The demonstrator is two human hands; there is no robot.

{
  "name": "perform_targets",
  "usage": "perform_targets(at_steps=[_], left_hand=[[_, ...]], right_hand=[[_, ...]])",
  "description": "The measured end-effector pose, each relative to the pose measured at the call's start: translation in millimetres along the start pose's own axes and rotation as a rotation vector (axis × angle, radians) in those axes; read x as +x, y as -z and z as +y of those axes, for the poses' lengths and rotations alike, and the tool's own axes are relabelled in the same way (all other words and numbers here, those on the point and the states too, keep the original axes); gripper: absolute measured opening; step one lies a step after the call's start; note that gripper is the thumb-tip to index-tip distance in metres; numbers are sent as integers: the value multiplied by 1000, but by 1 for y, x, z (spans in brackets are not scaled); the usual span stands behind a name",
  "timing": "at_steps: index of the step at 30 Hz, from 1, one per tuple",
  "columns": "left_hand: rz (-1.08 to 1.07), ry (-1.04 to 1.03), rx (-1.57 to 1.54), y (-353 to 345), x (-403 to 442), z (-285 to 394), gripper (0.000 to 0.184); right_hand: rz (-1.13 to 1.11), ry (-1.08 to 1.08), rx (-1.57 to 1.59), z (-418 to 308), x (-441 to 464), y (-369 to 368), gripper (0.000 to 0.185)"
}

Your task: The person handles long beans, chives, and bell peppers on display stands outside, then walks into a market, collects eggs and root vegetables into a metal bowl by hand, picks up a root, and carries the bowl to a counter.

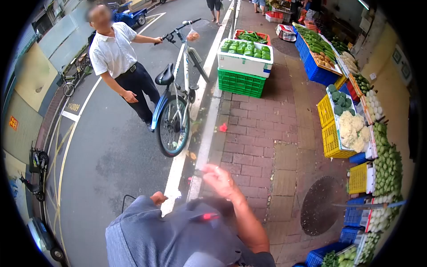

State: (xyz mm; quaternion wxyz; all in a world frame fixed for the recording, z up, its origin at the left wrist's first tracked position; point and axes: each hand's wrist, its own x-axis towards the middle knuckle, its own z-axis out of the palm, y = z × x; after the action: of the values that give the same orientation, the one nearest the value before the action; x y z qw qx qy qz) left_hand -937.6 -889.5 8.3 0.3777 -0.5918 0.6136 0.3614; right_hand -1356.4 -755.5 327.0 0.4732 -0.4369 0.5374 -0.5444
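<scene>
My right hand (pixel 220 180) is raised over the kerb edge of the brick pavement, in front of my grey shirt (pixel 173 236). It is blurred, with its fingers loosely bent and apart, and nothing shows in it. Lower and further left, my left hand (pixel 158 198) shows only in part past the shirt. Its fingers look closed beside a crumpled whitish shape (pixel 171 201) that I cannot make out. Ahead of both hands, a bicycle (pixel 172 120) with a blue rear mudguard stands by the white road line. A small bag (pixel 192 35) hangs from its handlebar.
A person (pixel 113 51) in a white shirt grips the bicycle's handlebar. Green peppers (pixel 247 49) fill a white box on a green crate (pixel 241 83). Vegetable stalls with yellow crates (pixel 336 140) line the right side. A scooter (pixel 38 173) stands far left; other people are at the top.
</scene>
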Motion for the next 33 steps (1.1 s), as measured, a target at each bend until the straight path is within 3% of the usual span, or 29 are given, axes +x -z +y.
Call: perform_targets(at_steps=[2,3,5,6,7,8,9,11,13,14,15,17,18,20,24,26,28,31,33], left_hand=[[-11,11,46,-2,-19,69,48],[-48,-144,30,-24,34,78,47],[-105,-217,18,-14,11,165,41],[-68,-264,12,-18,17,204,38],[-57,-708,127,-12,8,239,35],[-78,-625,-19,-9,-4,288,38],[-107,-524,-158,-8,-32,337,42],[-148,-604,-351,-5,-77,416,39],[-170,-687,-468,-11,-98,477,38],[-197,-723,-482,-16,-98,499,38],[-219,-760,-506,-23,-96,515,37],[-216,-735,-431,-33,-101,534,37],[-208,-689,-404,-38,-104,537,38],[-173,-664,-400,-53,-81,535,38],[-126,-345,-54,-67,-78,506,52],[-192,-185,5,-71,-102,504,67],[-243,-119,-51,-65,-164,524,74],[-384,-242,-345,-85,-162,525,72],[-256,-380,-291,-96,-140,521,70]], right_hand=[[306,-226,-68,104,-45,85,46],[448,-354,-169,168,-81,135,45],[627,-547,-761,289,-220,225,45],[732,-988,-1003,239,-267,224,40],[908,-1133,-872,254,-325,239,28],[1128,-1113,-633,254,-384,243,24],[1390,-866,-274,238,-434,236,20],[1682,-620,17,216,-509,201,15],[1832,-882,111,221,-573,165,18],[1892,-853,336,245,-608,139,15],[1683,-1271,339,270,-638,99,19],[1936,-1380,1038,264,-622,67,33],[1846,-1383,1078,269,-613,52,32],[1433,-1279,709,285,-585,47,31],[479,-949,-535,329,-579,113,28],[258,-677,-923,359,-593,177,27],[166,-416,-1185,369,-594,263,26],[463,-586,-850,310,-574,429,11],[783,-870,-422,276,-553,524,8]])
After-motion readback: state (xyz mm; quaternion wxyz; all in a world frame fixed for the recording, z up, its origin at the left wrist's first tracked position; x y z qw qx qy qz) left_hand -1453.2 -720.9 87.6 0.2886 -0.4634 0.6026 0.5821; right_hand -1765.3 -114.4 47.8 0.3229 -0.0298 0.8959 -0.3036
